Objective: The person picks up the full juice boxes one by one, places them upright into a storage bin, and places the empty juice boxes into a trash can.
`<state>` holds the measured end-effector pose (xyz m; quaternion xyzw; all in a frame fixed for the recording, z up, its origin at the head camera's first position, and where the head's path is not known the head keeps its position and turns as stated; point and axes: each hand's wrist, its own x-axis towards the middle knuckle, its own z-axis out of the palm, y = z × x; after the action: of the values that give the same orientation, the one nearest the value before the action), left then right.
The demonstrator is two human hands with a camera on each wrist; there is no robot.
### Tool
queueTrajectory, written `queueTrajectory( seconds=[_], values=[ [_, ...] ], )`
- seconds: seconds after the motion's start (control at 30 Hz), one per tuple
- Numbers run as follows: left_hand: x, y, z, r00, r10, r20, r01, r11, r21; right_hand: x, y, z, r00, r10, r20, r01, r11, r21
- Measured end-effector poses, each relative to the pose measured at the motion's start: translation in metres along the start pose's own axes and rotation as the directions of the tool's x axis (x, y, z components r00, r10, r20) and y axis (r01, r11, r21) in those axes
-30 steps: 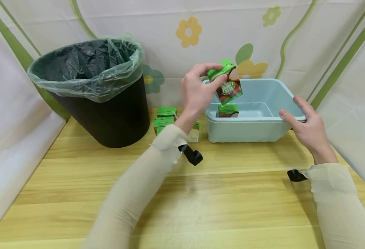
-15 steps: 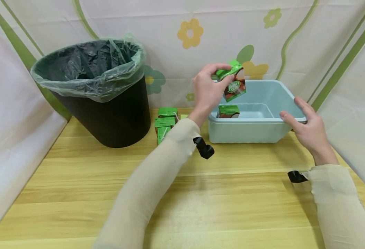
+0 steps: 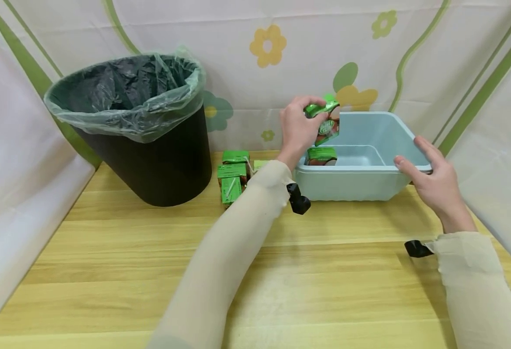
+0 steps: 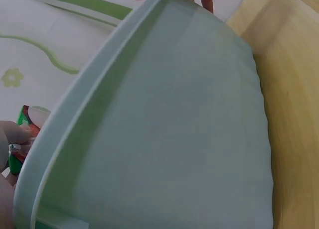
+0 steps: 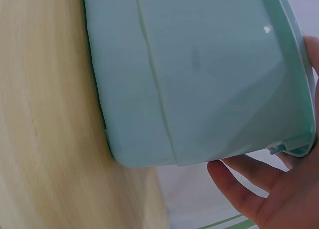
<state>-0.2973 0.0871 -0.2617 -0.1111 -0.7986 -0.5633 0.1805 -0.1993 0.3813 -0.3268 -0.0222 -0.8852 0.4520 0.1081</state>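
My left hand (image 3: 300, 127) grips a small green and red drink carton (image 3: 327, 122) by its top, tilted, above the left end of a pale blue plastic tub (image 3: 369, 182). A second like carton (image 3: 320, 156) lies inside the tub under it. My right hand (image 3: 430, 174) holds the tub's near right rim, fingers curled over the edge. In the left wrist view the tub wall (image 4: 189, 139) fills the frame and the held carton (image 4: 24, 120) peeks at the left edge. The right wrist view shows the tub's outer wall (image 5: 199, 74) with my right hand's fingers (image 5: 259, 189) under its rim.
A black bin (image 3: 151, 155) lined with a clear green bag stands at the back left of the wooden table (image 3: 107, 271). A few more green cartons (image 3: 232, 174) lie between bin and tub. Flowered cloth walls close in the back and both sides.
My left hand has carried the carton rightward and lower, from beside the tub's left rim to over its inside. The right hand has stayed on the rim.
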Motion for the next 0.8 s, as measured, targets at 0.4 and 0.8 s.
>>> queueTrajectory(
  seconds=[0.4,0.8],
  values=[
    [0.009,-0.007,0.005,0.98,-0.027,0.197,-0.009,0.983,0.181,-0.001,0.002,0.0,1.0,-0.003,0.008,0.003,1.0,-0.015],
    [0.016,-0.008,0.009,0.916,-0.119,0.382,0.002,0.956,0.292,-0.001,0.003,-0.001,1.0,-0.005,0.009,0.005,1.0,-0.006]
  ],
)
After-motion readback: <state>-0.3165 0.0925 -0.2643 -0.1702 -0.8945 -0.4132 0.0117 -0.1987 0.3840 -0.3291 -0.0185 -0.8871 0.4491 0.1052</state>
